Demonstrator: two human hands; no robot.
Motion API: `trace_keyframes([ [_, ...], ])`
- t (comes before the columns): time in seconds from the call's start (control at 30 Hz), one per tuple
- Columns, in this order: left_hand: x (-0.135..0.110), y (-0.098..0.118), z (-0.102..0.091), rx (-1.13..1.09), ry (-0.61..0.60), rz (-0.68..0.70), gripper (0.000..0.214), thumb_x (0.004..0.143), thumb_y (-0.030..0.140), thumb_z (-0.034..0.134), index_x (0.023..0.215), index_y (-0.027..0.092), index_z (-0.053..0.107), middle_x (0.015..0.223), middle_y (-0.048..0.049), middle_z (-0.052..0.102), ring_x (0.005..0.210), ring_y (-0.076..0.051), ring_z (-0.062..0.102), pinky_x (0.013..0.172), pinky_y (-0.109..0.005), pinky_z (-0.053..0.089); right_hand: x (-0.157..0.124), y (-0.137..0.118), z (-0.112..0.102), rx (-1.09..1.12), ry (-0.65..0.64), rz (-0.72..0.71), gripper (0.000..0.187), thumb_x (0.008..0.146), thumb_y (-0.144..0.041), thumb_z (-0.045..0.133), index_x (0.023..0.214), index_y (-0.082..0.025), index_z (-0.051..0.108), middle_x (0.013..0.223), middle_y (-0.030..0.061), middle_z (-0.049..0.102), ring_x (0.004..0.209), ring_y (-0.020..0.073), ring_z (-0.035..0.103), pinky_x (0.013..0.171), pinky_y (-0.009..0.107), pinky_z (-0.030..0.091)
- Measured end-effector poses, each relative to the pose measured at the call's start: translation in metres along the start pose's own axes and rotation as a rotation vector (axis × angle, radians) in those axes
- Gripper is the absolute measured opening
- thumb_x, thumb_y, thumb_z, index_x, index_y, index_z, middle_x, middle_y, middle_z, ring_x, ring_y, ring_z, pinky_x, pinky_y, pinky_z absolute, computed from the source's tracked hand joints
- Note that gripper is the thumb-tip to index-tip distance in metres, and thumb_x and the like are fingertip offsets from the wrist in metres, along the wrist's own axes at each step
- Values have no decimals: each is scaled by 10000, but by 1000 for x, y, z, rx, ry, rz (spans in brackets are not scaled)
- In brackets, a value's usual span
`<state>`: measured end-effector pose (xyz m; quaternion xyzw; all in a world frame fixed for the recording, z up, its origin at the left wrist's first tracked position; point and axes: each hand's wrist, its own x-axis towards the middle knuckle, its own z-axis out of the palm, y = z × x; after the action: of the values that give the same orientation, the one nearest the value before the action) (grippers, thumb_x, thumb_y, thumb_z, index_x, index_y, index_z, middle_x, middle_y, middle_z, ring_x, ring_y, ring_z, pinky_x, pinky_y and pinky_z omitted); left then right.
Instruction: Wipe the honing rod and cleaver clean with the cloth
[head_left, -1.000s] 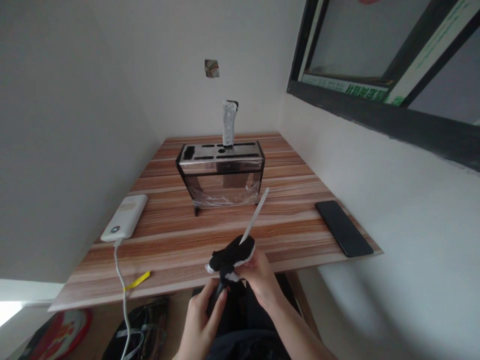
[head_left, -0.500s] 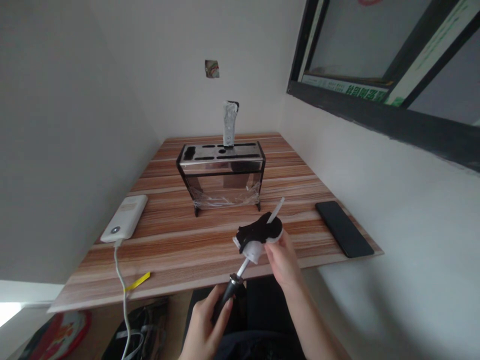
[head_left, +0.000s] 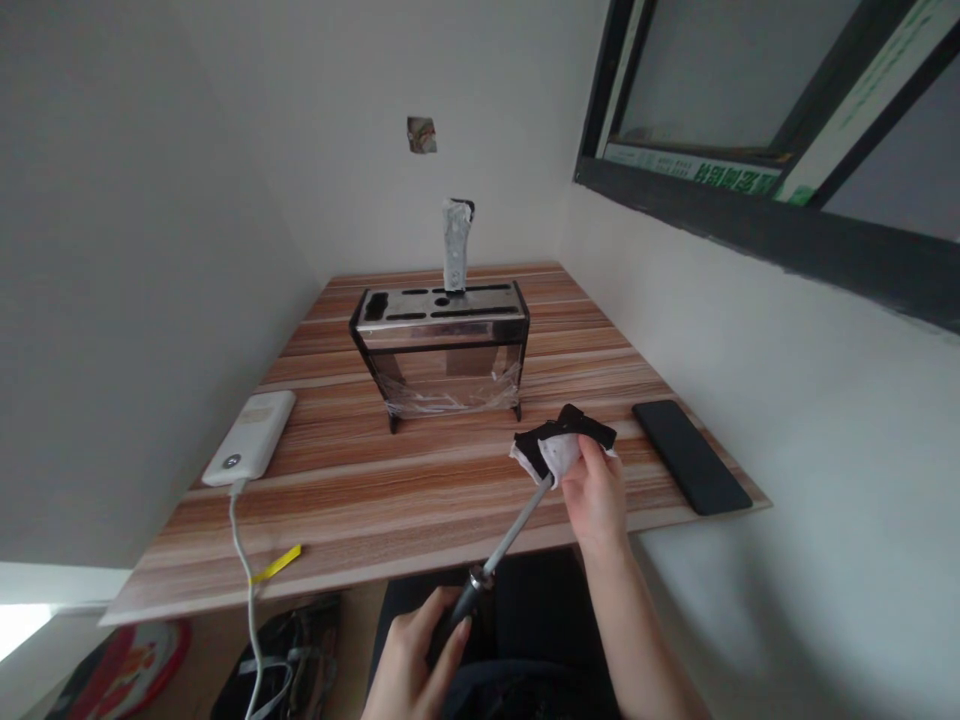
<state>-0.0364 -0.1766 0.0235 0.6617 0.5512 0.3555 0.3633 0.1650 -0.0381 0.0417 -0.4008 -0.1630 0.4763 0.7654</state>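
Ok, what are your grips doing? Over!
Left grip: holding rod by black handle. Right grip: pinching black-and-white cloth. Rod's far end at cloth, tip hidden. Slotted block stands beyond.

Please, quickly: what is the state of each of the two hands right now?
Left hand: closed, holding the honing rod by its dark handle.
Right hand: closed, holding a black-and-white cloth at the rod's far end.

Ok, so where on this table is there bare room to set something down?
Widest: in front of the slotted stand, between the power bank and the rod. Another lies right of the stand, up to the wall. It's crowded front right, where the right grip holds the cloth near the phone, and front left, by the cable.
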Motion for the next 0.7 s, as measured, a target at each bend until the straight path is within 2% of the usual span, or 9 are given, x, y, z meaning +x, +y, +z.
trace_keyframes([
  [0.1, 3, 0, -1, 23, -40, 33, 293, 897, 401, 495, 999, 196, 678, 722, -17, 695, 655, -152, 649, 622, -171, 497, -1, 0, 0, 17, 25, 4, 198, 621, -336, 766, 754, -213, 688, 747, -18, 721, 778, 162, 663, 828, 334, 482],
  [0.2, 7, 2, -2, 30, -83, 23, 287, 905, 385, 480, 975, 182, 669, 701, -16, 686, 650, -152, 647, 622, -171, 497, -8, 2, 0, -8, -19, 37, 225, 586, -310, 791, 764, -217, 690, 751, -16, 725, 776, 170, 665, 827, 337, 489],
  [0.37, 13, 3, -2, 31, -63, -15, 296, 916, 379, 457, 963, 162, 652, 763, -33, 702, 707, -166, 663, 654, -185, 495, -38, 16, -1, -129, -208, 157, 258, 586, -258, 802, 818, -224, 692, 780, -4, 732, 844, 196, 665, 829, 343, 500],
  [0.5, 19, 1, -1, 32, -21, -27, 314, 921, 385, 446, 914, 147, 651, 786, -50, 707, 702, -172, 655, 650, -198, 492, -61, 27, -2, -287, -404, 219, 202, 642, -274, 785, 804, -188, 699, 791, 31, 734, 820, 210, 664, 747, 309, 514],
  [0.6, 19, -3, 0, 41, 35, -37, 328, 912, 391, 464, 937, 131, 662, 739, -47, 695, 671, -175, 646, 646, -207, 495, -69, 28, 2, -329, -549, 235, 196, 638, -270, 790, 792, -184, 705, 771, 29, 731, 747, 203, 668, 693, 289, 516],
  [0.7, 18, -5, 0, 48, 67, -52, 328, 902, 389, 483, 954, 123, 669, 704, -41, 684, 657, -178, 641, 652, -209, 497, -69, 24, 8, -329, -628, 270, 216, 606, -250, 807, 788, -187, 709, 733, 16, 723, 695, 194, 668, 682, 284, 518],
])
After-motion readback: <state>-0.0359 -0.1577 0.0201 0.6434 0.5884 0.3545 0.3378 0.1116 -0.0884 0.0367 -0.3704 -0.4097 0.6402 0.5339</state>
